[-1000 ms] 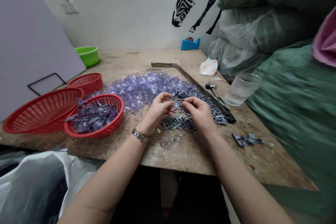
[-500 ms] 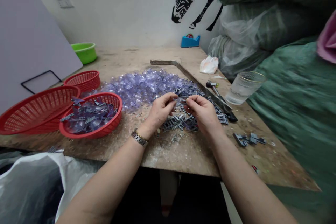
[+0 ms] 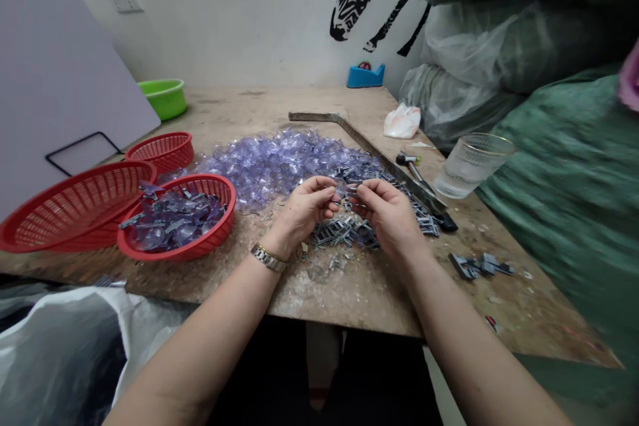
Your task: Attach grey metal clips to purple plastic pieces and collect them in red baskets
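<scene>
My left hand and my right hand meet above the middle of a worn wooden table. Their fingertips pinch a small clear-violet plastic piece with a grey metal clip between them. Just under the hands lies a heap of grey metal clips. Behind them spreads a pile of clear violet plastic pieces. A watch sits on my left wrist.
A red basket with assembled pieces stands left of my hands, with two more red baskets beyond. A glass of water, a small hammer, a metal bar and loose clips lie right. Green bowl and blue tape dispenser stand at the back.
Both hands stay together over the clip heap, fingers shifting slightly on the small piece. The view has drifted a little; nothing on the table has moved.
</scene>
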`<action>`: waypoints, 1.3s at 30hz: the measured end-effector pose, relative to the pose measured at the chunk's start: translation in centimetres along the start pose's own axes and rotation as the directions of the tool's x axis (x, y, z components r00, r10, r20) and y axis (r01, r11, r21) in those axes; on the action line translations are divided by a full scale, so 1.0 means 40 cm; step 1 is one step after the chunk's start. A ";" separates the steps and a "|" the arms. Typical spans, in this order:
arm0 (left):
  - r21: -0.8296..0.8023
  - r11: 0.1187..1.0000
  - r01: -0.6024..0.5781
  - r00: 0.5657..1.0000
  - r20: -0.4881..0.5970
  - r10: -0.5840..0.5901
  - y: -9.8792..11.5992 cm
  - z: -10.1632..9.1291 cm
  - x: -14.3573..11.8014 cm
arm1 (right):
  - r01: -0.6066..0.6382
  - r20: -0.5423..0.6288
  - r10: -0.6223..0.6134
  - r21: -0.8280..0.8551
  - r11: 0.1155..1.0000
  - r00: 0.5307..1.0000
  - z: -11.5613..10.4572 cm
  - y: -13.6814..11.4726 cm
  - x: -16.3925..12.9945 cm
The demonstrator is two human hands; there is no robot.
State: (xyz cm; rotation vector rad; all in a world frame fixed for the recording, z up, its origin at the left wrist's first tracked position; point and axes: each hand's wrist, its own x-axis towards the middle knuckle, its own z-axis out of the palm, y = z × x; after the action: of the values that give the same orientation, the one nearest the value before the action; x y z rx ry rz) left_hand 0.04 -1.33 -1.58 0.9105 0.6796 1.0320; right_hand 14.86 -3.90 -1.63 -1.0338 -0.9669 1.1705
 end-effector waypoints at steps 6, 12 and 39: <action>0.052 0.999 -0.011 1.000 -0.025 0.012 -0.011 0.009 0.000 | 0.021 0.003 -0.020 -0.032 0.999 1.000 0.014 0.005 -0.005; 0.166 0.985 -0.049 0.997 -0.054 0.059 -0.014 0.021 -0.004 | 0.080 -0.016 -0.081 -0.069 0.994 0.997 0.014 0.005 -0.004; 0.009 0.999 0.040 0.998 0.055 -0.040 -0.003 0.003 0.002 | 0.151 0.000 -0.153 -0.132 0.980 0.988 0.010 0.008 -0.004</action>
State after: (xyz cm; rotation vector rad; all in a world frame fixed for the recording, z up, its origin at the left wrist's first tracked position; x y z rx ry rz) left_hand 0.22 -1.31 -1.64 0.9250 0.6536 0.9662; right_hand 14.40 -4.00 -1.83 -1.0497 -1.1072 0.9850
